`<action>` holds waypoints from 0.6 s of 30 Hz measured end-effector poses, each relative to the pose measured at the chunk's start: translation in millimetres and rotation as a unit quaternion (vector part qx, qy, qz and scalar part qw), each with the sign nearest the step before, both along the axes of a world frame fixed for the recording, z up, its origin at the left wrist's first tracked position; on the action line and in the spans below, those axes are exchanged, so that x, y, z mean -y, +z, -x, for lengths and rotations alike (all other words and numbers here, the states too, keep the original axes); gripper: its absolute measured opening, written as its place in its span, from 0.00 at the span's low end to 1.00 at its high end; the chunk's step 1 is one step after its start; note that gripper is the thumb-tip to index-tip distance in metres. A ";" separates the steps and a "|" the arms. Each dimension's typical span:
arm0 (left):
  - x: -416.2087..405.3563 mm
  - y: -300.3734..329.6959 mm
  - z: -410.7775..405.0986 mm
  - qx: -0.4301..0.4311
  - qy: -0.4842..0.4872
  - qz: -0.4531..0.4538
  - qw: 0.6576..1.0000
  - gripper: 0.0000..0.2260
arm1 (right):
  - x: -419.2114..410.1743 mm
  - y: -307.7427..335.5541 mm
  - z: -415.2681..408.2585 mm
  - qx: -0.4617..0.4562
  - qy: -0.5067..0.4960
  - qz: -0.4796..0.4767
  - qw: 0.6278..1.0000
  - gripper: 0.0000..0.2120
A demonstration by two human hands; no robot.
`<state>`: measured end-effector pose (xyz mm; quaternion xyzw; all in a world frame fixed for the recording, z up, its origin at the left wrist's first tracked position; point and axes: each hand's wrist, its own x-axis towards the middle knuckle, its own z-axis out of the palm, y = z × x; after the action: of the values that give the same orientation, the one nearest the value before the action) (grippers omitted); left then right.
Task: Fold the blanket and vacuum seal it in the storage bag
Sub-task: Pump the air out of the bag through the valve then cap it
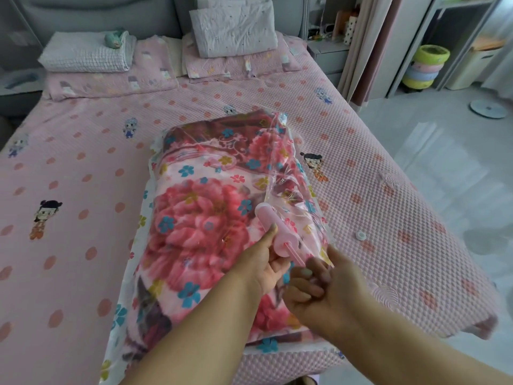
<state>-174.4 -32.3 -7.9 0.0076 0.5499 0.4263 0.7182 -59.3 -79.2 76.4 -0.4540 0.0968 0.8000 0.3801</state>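
Observation:
A folded floral blanket (200, 218) in pink, red and blue lies inside a clear plastic storage bag (288, 151) on the bed. A pink hand pump (273, 227) stands tilted with its far end pressed on the bag's top. My left hand (266, 262) grips the pump's barrel, thumb along its side. My right hand (319, 284) curls round the pump's handle at the end of its thin pink rod (294, 257), which is drawn a little way out. The handle itself is hidden in my fingers.
A small white valve cap (360, 235) lies on the pink bedspread (83, 162) right of the bag. Pillows (233, 26) and folded bedding (86, 54) sit at the headboard. The bed's right edge drops to a pale floor (444, 151); shelves and stacked bowls (426, 65) stand beyond.

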 end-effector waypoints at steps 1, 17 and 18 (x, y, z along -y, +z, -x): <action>0.2 0.5 0.1 -0.001 0.005 -0.003 1.000 0.24 | 5.0 1.9 -3.7 0.005 0.005 0.005 1.000 0.31; -3.2 9.7 -2.3 0.018 -0.031 0.004 0.999 0.20 | -23.6 -6.5 14.0 0.008 -0.036 0.012 0.999 0.33; -3.3 11.7 -3.1 0.026 -0.042 0.013 0.999 0.21 | -32.6 -12.5 19.8 0.021 -0.042 0.016 0.999 0.33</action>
<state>-171.2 -29.0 3.8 0.0108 0.5358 0.3887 0.7494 -79.2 -46.6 63.9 -0.4724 0.1201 0.7719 0.4081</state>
